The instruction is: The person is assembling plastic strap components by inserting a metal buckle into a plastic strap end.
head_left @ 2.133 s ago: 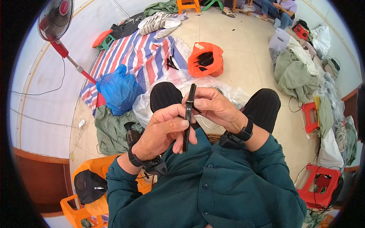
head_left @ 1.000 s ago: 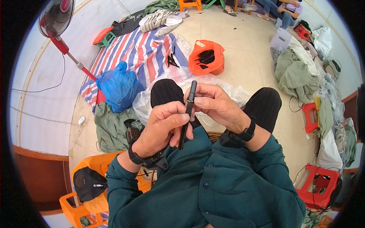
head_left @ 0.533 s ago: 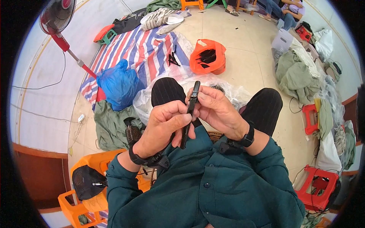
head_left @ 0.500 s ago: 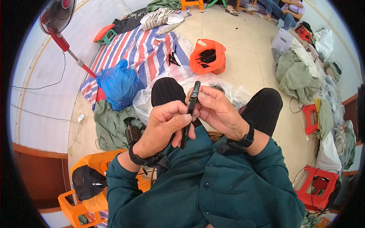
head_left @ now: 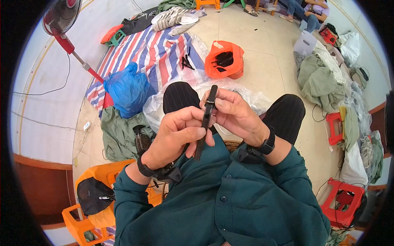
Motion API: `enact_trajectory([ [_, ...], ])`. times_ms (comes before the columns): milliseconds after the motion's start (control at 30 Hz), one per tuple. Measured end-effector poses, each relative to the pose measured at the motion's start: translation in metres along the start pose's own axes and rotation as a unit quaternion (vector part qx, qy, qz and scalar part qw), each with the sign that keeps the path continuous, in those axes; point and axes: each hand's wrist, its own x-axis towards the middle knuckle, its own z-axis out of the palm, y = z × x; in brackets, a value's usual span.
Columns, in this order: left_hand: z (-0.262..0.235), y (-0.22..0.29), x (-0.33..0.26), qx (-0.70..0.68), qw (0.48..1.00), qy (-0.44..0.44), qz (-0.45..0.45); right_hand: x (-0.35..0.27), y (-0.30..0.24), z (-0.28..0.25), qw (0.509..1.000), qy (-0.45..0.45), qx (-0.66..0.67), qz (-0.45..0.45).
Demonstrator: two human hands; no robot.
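Between my two hands is a slim, dark, bar-shaped piece (head_left: 209, 107), held at a tilt above my lap. It has a rounded top end and a narrow joint or band partway down; its exact kind I cannot make out. My left hand (head_left: 177, 130) grips the lower half, thumb lying across it and fingers behind. My right hand (head_left: 237, 117) pinches the upper half near the band, thumb on its side. The fingertips behind the piece are partly hidden. Beyond my knees, an orange-red plastic bag (head_left: 236, 67) holds several dark slender pieces, and more dark pieces (head_left: 187, 62) lie on the striped sheet.
Clear plastic film (head_left: 158, 104) spreads around my knees. A blue bag (head_left: 128, 92) and a standing fan (head_left: 67, 43) are at left. An orange stool (head_left: 69, 221) bears a black cap (head_left: 93, 197). Red stools (head_left: 342, 201) and heaped cloth (head_left: 318, 80) line the right. A person (head_left: 314, 14) sits far right.
The dark piece has turned slightly in my fingers, its upper end now showing a flatter, broader face. Both hands keep nearly the same place and grip.
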Motion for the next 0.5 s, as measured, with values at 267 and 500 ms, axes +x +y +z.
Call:
enact_trajectory([
  [267,0.003,0.009,0.001,-0.073,0.995,-0.030,-0.066,0.004,-0.005,-0.008,0.999,0.011,0.029,-0.016],
  [500,-0.005,0.006,0.006,-0.102,0.990,-0.033,-0.086,0.003,-0.011,-0.016,0.997,0.041,-0.049,-0.047],
])
